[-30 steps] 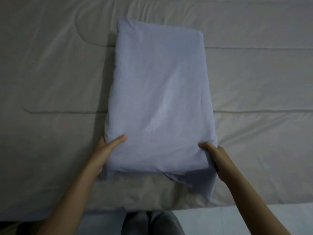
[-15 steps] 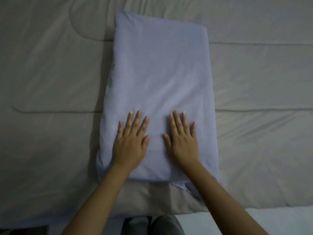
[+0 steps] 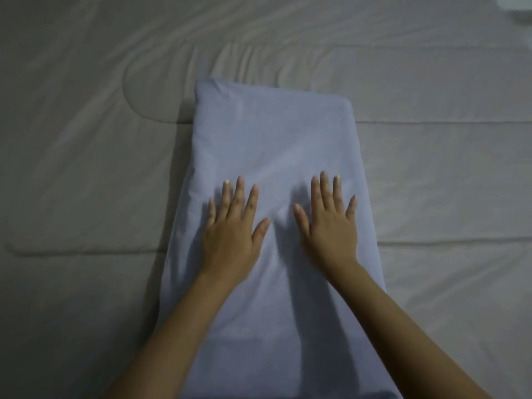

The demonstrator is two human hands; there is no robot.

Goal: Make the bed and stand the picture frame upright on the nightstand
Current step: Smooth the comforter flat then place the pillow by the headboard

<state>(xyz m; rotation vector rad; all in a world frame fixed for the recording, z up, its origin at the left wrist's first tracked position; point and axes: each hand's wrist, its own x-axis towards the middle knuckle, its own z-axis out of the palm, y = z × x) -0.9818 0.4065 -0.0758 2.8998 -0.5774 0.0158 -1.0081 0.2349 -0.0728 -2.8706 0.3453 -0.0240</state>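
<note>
Where fingers [image 3: 240, 194] lie flat, pillow [image 3: 273, 133] beneath

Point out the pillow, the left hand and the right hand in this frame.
pillow [image 3: 273, 133], head view, on the bare upper part of its pale blue cover.
left hand [image 3: 231, 228], head view, on the back of the hand.
right hand [image 3: 331, 226], head view, on the back of the hand.

Near end of pillow [image 3: 273, 145] beyond the bottom edge, forearms too.
</note>
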